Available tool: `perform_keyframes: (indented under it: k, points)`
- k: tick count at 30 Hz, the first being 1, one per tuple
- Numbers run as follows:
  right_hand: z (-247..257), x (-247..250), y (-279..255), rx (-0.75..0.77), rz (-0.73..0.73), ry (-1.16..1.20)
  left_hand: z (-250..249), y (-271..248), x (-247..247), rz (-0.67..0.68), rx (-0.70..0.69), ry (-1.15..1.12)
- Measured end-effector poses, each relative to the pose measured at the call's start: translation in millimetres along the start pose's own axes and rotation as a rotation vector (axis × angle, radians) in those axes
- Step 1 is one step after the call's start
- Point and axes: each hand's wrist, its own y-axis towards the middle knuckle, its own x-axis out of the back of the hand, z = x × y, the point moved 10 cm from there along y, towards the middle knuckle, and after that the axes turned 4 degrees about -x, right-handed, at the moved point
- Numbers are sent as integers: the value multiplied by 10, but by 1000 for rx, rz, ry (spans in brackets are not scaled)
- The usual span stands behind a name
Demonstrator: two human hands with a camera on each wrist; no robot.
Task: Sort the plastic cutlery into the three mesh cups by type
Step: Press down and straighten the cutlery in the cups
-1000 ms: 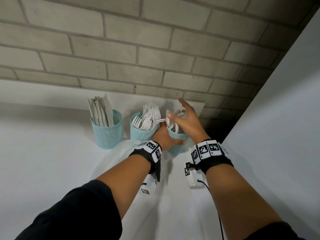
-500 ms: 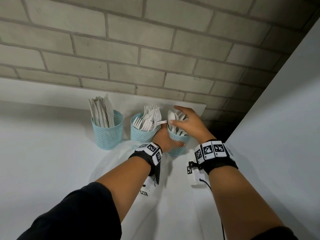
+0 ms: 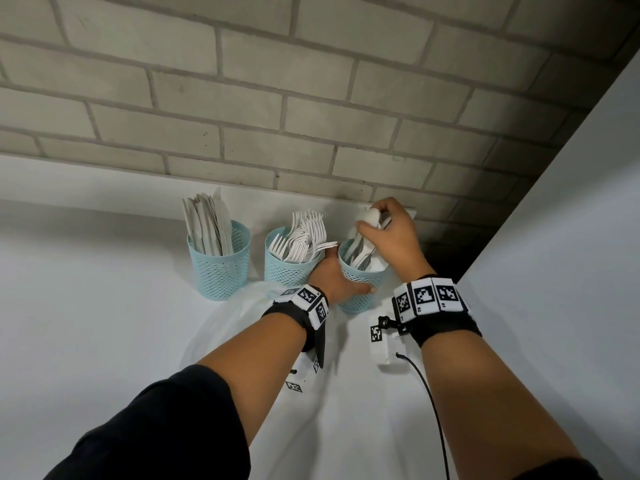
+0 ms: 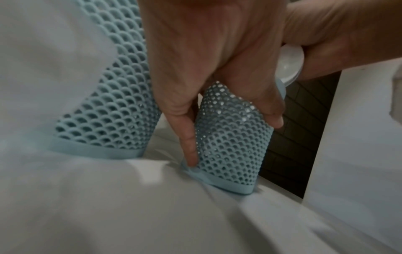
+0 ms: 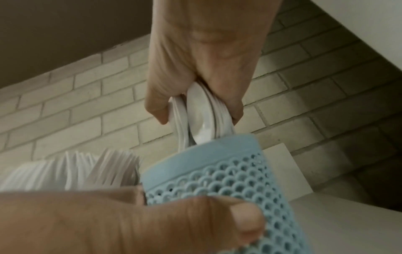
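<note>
Three blue mesh cups stand in a row on the white bench (image 3: 86, 306) at centre frame in the head view, against the brick wall (image 3: 311, 98). The left cup (image 3: 219, 263) holds the knives (image 3: 207, 225), the middle cup (image 3: 287, 268) the forks (image 3: 303, 239), the right cup (image 3: 360, 289) the spoons (image 3: 363, 244). The left hand (image 3: 337, 277) grips the right cup low on its wall, fingers curled round the mesh, base on the bench. The right hand (image 3: 389, 233) is clenched round the bowls of a bunch of spoons just above the cup's rim, handles down inside it; the right wrist view shows several bowls nested between thumb and fingers. Judgement: the cutlery is light, thin, smooth plastic, stiff but liable to flex or snap if levered, and a nested bunch may fan out or slip. A grasp across the stacked bowls or upper handles suits it. The cup is light and top-heavy when loaded, so a steadying hold low on the mesh is sound. No loose cutlery shows on the bench; sorting looks nearly complete.
</note>
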Motion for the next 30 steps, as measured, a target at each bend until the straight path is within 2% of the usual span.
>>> perform_keyframes:
  k: [3,7,11,15,17,19,22,27,30]
  points:
    - [-24,-27,-20,29,-20,-10,-22,2,-5,1,-9,-7]
    - [-58,-93,-97,63,-53,-272,-34,3,26,-9,-4,-26]
    - [-54,-281,-124,58,53,-459,-11,7,44,-7,32,26]
    - [-63,-294,-50,31,34,-521,-39,-30,76,-2,54,20]
    - [-23,-381,-36,47,128,-473,-94,-66,87,-3,52,48]
    - [24,-338,-38,-10,163,-303,-132,-121,89,-6,52,92]
    - [32,-81,-29,-135,62,-94,-142,-269,147,-29,87,181]
    - [94,245,-81,-166,-128,59,-299,-649,338,19,56,235]
    - [206,425,-254,-103,-301,101,-409,-868,593,-48,14,274]
